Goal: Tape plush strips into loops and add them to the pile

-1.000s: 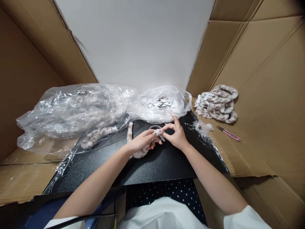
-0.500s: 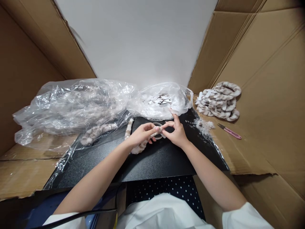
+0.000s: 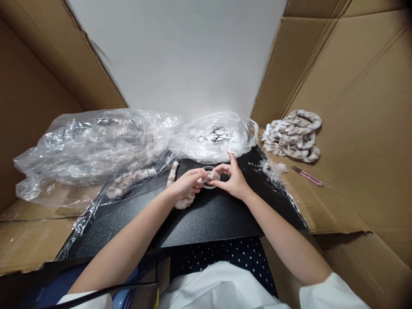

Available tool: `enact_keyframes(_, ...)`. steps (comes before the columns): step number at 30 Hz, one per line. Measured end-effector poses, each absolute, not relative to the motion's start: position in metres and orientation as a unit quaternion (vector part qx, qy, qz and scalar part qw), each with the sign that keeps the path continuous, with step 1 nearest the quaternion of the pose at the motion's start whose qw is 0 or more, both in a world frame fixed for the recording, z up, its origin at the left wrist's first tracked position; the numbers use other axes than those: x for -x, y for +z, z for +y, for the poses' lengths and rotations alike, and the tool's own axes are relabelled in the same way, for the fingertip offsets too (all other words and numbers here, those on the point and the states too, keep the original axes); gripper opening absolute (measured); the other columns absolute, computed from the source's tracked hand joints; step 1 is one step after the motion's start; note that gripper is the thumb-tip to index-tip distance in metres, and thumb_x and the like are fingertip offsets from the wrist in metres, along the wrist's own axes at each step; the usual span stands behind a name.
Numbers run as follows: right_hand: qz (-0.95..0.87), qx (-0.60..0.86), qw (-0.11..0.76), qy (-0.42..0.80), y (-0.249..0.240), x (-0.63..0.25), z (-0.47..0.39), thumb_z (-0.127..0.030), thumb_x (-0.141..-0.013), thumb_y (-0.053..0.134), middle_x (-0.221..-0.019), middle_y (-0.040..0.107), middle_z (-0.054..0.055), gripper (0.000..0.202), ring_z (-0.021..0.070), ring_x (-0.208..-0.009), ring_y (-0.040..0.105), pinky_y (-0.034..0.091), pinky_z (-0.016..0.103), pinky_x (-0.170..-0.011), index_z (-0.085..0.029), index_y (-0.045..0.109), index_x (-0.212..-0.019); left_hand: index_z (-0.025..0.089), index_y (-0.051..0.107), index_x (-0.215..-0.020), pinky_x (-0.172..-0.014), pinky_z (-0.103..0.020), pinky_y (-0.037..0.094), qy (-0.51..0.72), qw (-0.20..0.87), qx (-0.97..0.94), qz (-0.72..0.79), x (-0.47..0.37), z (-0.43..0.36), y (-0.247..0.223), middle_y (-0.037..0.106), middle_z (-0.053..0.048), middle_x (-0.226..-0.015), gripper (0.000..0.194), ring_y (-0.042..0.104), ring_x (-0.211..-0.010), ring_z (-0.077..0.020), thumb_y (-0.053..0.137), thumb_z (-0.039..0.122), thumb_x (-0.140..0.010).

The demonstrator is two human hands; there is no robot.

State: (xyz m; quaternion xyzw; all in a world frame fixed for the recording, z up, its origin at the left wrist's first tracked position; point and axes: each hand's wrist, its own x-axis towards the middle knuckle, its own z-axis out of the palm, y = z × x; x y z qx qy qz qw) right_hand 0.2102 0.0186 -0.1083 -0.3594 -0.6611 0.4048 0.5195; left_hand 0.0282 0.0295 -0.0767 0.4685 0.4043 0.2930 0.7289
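A fluffy cream-and-brown plush strip (image 3: 185, 202) curves over the black tabletop, and its end is pinched in my left hand (image 3: 186, 184). My right hand (image 3: 235, 180) is at that same fluffy end, thumb and fingers closing around it from the right, with one finger stretched up toward the plastic bag. Beneath the fingers lies a round clear ring-like object (image 3: 210, 186), partly covered by the hands. Whatever small detail sits at the tip of the strip is hidden by my fingertips.
A large clear bag of plush pieces (image 3: 96, 146) lies left. Behind my hands is a bag of small white-and-dark parts (image 3: 215, 136). At right are stacked plush rings (image 3: 292, 135) with white tags, loose fluff (image 3: 272, 169) and pink-handled thread snips (image 3: 308, 176). Cardboard walls flank the black table (image 3: 199, 223).
Both hands have shifted slightly. My left fingers have drawn back a little from the strip's tip, so more fluff shows between the hands. The view has moved a little.
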Motion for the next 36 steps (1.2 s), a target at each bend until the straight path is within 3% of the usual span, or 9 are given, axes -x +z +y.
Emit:
enact_keyframes(7, -0.66, 0.351, 0.527, 0.404, -0.11, -0.213, 0.021, -0.02, -0.069, 0.075, -0.087, 0.066, 0.0, 0.11, 0.0165, -0.08, 0.064, 0.052, 0.038, -0.084, -0.026, 0.002, -0.151, 0.017, 0.043, -0.065, -0.043, -0.016, 0.023, 0.322, 0.641, -0.574, 0.395, -0.032, 0.027, -0.079, 0.057, 0.002, -0.06, 0.039, 0.032, -0.044, -0.0028, 0.063, 0.048, -0.075)
enact_keyframes(13, -0.697, 0.379, 0.509, 0.335, -0.104, -0.213, 0.018, -0.02, -0.07, 0.074, -0.088, 0.07, 0.001, 0.103, 0.0182, -0.084, 0.066, 0.05, 0.04, -0.09, -0.024, 0.01, -0.151, 0.018, 0.037, -0.06, -0.044, -0.016, 0.026, 0.35, 0.606, -0.594, 0.398, -0.033, 0.027, -0.084, 0.055, 0.003, -0.054, 0.041, 0.038, -0.044, -0.0038, 0.065, 0.046, -0.073)
enact_keyframes(19, -0.677, 0.396, 0.514, 0.347, -0.101, -0.212, 0.014, -0.021, -0.074, 0.073, -0.083, 0.074, 0.0, 0.095, 0.0174, -0.077, 0.07, 0.05, 0.039, -0.091, -0.023, 0.016, -0.15, 0.019, 0.038, -0.067, -0.044, -0.014, 0.029, 0.364, 0.657, -0.52, 0.407, -0.037, 0.023, -0.083, 0.057, 0.003, -0.061, 0.038, 0.054, -0.054, -0.0078, 0.07, 0.038, -0.069)
enact_keyframes(24, -0.684, 0.403, 0.502, 0.343, -0.099, -0.216, 0.014, -0.02, -0.073, 0.073, -0.081, 0.074, -0.001, 0.094, 0.018, -0.078, 0.071, 0.05, 0.04, -0.091, -0.023, 0.019, -0.15, 0.02, 0.05, -0.088, -0.045, -0.015, 0.038, 0.314, 0.731, -0.461, 0.392, -0.034, 0.024, -0.078, 0.065, 0.0, -0.069, 0.031, 0.052, -0.048, -0.0063, 0.072, 0.033, -0.071)
enact_keyframes(31, -0.691, 0.388, 0.5, 0.349, -0.097, -0.218, 0.015, -0.019, -0.073, 0.074, -0.079, 0.073, -0.002, 0.09, 0.0163, -0.075, 0.07, 0.051, 0.036, -0.087, -0.024, 0.024, -0.148, 0.019, 0.048, -0.081, -0.048, -0.015, 0.045, 0.299, 0.78, -0.418, 0.356, -0.031, 0.027, -0.082, 0.067, -0.002, -0.068, 0.031, 0.057, -0.049, -0.0073, 0.075, 0.025, -0.067)
enact_keyframes(36, -0.698, 0.387, 0.488, 0.353, -0.095, -0.22, 0.014, -0.016, -0.073, 0.071, -0.079, 0.074, -0.002, 0.088, 0.0166, -0.074, 0.071, 0.052, 0.037, -0.087, -0.023, 0.024, -0.148, 0.015, 0.053, -0.077, -0.051, -0.017, 0.05, 0.266, 0.802, -0.399, 0.356, -0.031, 0.028, -0.085, 0.07, -0.006, -0.075, 0.03, 0.06, -0.051, -0.008, 0.076, 0.033, -0.069)
